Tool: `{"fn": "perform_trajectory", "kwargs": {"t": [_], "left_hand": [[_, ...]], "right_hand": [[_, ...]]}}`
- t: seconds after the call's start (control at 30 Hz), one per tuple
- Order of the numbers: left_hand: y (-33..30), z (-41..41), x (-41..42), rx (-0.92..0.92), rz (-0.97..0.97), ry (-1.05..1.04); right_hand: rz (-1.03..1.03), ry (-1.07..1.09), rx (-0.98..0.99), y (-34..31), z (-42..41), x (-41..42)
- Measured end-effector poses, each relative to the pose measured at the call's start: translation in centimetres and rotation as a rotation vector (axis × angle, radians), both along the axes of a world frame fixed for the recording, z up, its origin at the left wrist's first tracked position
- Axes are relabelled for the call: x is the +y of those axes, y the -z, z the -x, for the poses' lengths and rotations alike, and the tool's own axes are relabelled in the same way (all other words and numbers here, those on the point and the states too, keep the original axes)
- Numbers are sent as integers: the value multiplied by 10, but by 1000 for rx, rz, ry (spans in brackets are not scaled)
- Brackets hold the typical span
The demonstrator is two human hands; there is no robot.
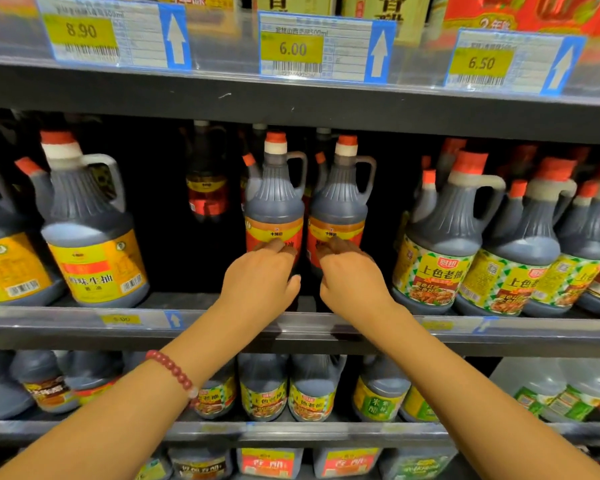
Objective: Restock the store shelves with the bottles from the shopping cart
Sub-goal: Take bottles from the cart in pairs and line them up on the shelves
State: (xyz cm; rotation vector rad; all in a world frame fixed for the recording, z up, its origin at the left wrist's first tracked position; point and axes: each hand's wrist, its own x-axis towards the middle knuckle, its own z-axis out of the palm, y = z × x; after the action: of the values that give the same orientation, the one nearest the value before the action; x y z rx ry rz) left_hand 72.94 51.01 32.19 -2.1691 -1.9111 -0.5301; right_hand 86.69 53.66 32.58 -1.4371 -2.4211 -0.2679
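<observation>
Both forearms enter from btm edge, elbows cut off. Red bead bracelet [172, 373] on L wrist.

L hand [260, 282] reaches over front lip of the middle shelf [84, 323], fingertips curled onto the label of the left bottle [274, 209]; thumb sticks out to the side, not wrapped round. R hand [352, 282] same pose on the right bottle [338, 213]. Fingers of both hands bent and touching the label fronts; can't tell if this is a true clasp or just fingertip contact, since palms hide the lower bottle bodies.

Both bottles upright on middle shelf, side by side, nearly touching, dark liquid, red caps w/ white collars, handles to the right. Bases hidden behind hands. Label text partly covered by fingers, unreadable.

Left of them a dark gap, then big yellow-label jugs [90, 233]; leftmost one cut by frame edge. Right: green/yellow-label jugs [440, 244], packed close, far ones blurred + cut off.

Behind the pair, deep in shadow: a slim bottle w/ red band [207, 181] plus more caps, details hard to make out.

Shelf-edge price strip blurred. Lower shelf bottles [264, 389] partly blocked by arms; lowest row cut at btm.

Upper shelf edge: price tags [291, 48] reading 8.90, 6.00, 6.50, w/ up arrows; goods above cropped at top.
</observation>
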Motion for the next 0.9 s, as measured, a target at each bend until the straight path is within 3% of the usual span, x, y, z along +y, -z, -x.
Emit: {"fn": "perform_trajectory", "kwargs": {"t": [0.27,0.7,0.9], "left_hand": [[-2,-1,36,-1,130,-73],[-2,11,52,16,278,-130],[2,16,22,42,118,-85]], "right_hand": [[154,-19,-104,-6,5,35],[187,192,-169,-11,21,37],[-1,132,-58,-4,29,-3]]}}
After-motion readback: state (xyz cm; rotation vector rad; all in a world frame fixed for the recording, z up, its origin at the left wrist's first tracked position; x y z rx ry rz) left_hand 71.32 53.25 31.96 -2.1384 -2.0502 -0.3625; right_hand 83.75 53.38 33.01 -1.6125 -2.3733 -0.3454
